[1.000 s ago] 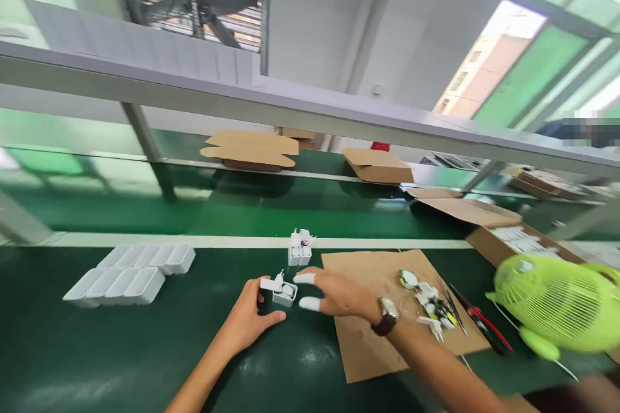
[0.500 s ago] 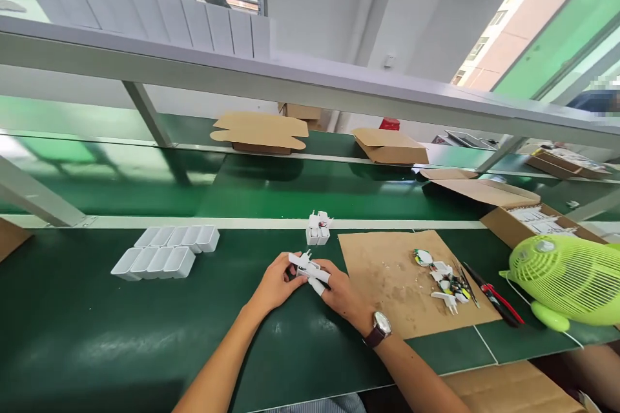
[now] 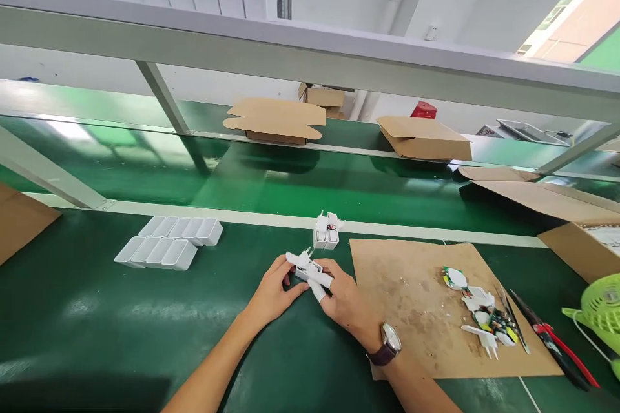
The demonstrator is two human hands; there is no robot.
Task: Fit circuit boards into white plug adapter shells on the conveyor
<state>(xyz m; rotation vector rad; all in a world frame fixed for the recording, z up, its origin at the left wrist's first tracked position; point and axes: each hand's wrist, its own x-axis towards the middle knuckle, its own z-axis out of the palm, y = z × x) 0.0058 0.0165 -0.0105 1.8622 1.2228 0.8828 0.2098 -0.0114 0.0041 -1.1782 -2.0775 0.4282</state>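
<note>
Both hands meet over the green bench (image 3: pixel 97 335) around a small white plug housing (image 3: pixel 304 264) with prongs sticking up. My left hand (image 3: pixel 274 290) grips it from the left. My right hand (image 3: pixel 341 297), with white finger cots on two fingertips and a wristwatch, pinches it from the right. Just behind, another white plug assembly (image 3: pixel 326 232) with small wires stands at the belt's edge.
Two rows of white plastic shells (image 3: pixel 169 242) lie to the left. A brown cardboard sheet (image 3: pixel 411 310) to the right carries small parts (image 3: pixel 479 313), with red-handled pliers (image 3: pixel 557 345) and a green fan (image 3: pixel 600 316) beyond. Cardboard boxes (image 3: pixel 276 119) sit on the far belt.
My right hand came back from reaching across and joined the left on the plug housing, which is now lifted off the bench. The view has tilted down and left.
</note>
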